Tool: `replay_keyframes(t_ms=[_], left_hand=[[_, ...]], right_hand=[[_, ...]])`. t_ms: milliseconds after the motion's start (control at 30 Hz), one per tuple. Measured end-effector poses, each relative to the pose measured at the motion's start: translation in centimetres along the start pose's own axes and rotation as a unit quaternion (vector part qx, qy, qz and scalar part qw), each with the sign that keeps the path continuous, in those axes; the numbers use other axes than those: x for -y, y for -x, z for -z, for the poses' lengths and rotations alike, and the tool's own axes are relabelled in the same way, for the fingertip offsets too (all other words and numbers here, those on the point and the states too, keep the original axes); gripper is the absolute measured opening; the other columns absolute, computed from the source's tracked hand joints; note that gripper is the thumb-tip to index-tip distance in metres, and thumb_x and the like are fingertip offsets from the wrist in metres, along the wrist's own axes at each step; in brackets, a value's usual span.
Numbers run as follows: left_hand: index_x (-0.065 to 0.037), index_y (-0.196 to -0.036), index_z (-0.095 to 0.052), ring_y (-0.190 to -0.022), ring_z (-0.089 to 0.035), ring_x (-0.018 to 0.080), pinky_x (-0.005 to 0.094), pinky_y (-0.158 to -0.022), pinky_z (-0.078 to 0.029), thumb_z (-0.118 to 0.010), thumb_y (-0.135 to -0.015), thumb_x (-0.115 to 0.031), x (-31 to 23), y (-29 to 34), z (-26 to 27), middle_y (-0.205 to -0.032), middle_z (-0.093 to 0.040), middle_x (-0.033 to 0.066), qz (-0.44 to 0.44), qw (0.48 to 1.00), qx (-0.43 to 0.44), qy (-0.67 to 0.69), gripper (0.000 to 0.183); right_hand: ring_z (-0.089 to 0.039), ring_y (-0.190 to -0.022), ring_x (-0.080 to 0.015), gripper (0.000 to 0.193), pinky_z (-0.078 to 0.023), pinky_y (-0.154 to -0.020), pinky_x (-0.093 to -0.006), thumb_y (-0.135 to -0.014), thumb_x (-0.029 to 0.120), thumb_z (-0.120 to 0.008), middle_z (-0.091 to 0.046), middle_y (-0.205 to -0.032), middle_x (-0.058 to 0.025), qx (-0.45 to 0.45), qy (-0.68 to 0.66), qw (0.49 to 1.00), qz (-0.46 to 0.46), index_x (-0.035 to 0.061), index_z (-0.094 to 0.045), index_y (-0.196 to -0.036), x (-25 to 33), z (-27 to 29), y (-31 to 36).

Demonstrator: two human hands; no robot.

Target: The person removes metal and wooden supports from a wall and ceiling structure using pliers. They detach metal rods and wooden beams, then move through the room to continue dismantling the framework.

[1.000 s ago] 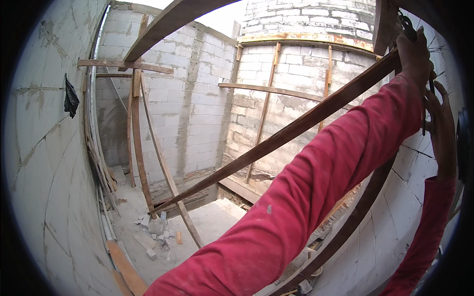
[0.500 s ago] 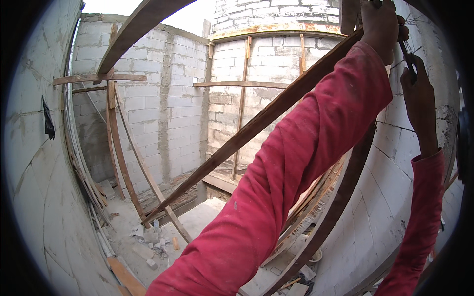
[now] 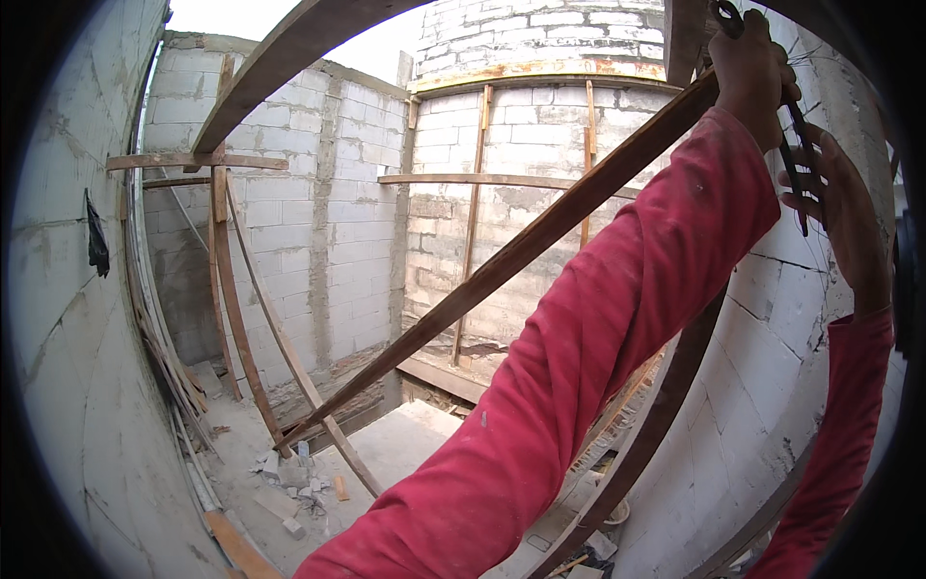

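My left hand [image 3: 748, 82], at the end of a red sleeve reaching up across the view, is closed high at the upper right, by the top end of a long slanting timber [image 3: 511, 256]. In it is a dark metal tool that looks like pincers [image 3: 799, 183], with a rounded end above the fist and two slim legs below. Close beside those legs, my right hand [image 3: 854, 217] is raised with its fingers apart. Thin loose wires [image 3: 815, 48] stick out around both hands. Whether the right fingers touch the tool is hard to see.
A block wall [image 3: 743, 357] stands close on the right, another [image 3: 68, 318] on the left. A thick beam [image 3: 280, 72] crosses overhead. Timber props [image 3: 239, 318] lean at left. Rubble [image 3: 294, 482] lies on the floor below; a curved dark plank [image 3: 666, 415] runs beneath my arm.
My right hand has let go of the tool's lower end; its fingers have spread and it has moved slightly right and down. The left hand keeps its grip, a little lower in view.
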State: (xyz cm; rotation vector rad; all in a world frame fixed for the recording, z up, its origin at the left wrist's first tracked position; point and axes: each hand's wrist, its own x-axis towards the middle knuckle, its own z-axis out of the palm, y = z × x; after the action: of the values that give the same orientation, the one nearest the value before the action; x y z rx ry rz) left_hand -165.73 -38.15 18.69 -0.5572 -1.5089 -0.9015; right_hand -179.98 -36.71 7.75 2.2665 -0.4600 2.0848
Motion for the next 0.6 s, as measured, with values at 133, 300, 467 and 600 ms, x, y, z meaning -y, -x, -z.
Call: replay_keyframes(t_ms=[133, 300, 467, 600], left_hand=[[-0.01, -0.096, -0.045, -0.043, -0.043, 0.0098, 0.03, -0.036, -0.042, -0.053, -0.102, -0.033, 1.9, -1.9, 0.3, -0.068, -0.049, 0.001, -0.01, 0.997, -0.009, 0.07, 0.025], [-0.01, -0.099, -0.045, -0.043, -0.042, 0.0095, 0.0297, -0.037, -0.041, -0.052, -0.102, -0.034, 1.6, -1.5, 0.5, -0.07, -0.05, 0.0014, -0.014, 0.999, -0.028, 0.04, 0.026], [-0.01, -0.103, -0.044, -0.044, -0.041, 0.0092, 0.0293, -0.038, -0.04, -0.051, -0.102, -0.036, 1.7, -1.4, 0.6, -0.071, -0.051, 0.0017, -0.013, 0.999, -0.036, 0.017, 0.027], [-0.01, -0.106, -0.044, -0.044, -0.041, 0.009, 0.029, -0.038, -0.04, -0.05, -0.102, -0.037, 1.6, -1.3, 0.9, -0.073, -0.052, 0.002, -0.012, 0.999, -0.045, 0.01, 0.028]], right_hand=[[-0.057, -0.064, -0.0111, 0.047, -0.047, -0.054, -0.0236, -0.107, 0.035, -0.046, -0.064, -0.103, -0.0088, 0.16, -0.103, 0.979, -0.079, 0.0083, -0.046, -0.146, 1.0, 0.4, -1.4], [-0.035, -0.053, -0.0031, 0.042, -0.031, -0.044, -0.0175, -0.108, 0.022, -0.045, -0.047, -0.08, 0.0035, 0.174, -0.281, 0.937, -0.109, 0.0129, -0.045, -0.149, -2.7, 0.5, -1.5], [-0.031, -0.054, -0.003, 0.045, -0.029, -0.046, -0.018, -0.104, 0.021, -0.053, -0.036, -0.072, 0.0068, 0.134, -0.237, 0.956, -0.114, 0.0128, -0.046, -0.148, -1.7, -1.0, -0.2], [-0.038, -0.053, -0.0085, 0.045, -0.033, -0.046, -0.023, -0.102, 0.037, -0.055, -0.041, -0.07, 0.0033, 0.214, -0.289, 0.925, -0.126, 0.0086, -0.05, -0.137, 0.1, -1.1, -0.5]])
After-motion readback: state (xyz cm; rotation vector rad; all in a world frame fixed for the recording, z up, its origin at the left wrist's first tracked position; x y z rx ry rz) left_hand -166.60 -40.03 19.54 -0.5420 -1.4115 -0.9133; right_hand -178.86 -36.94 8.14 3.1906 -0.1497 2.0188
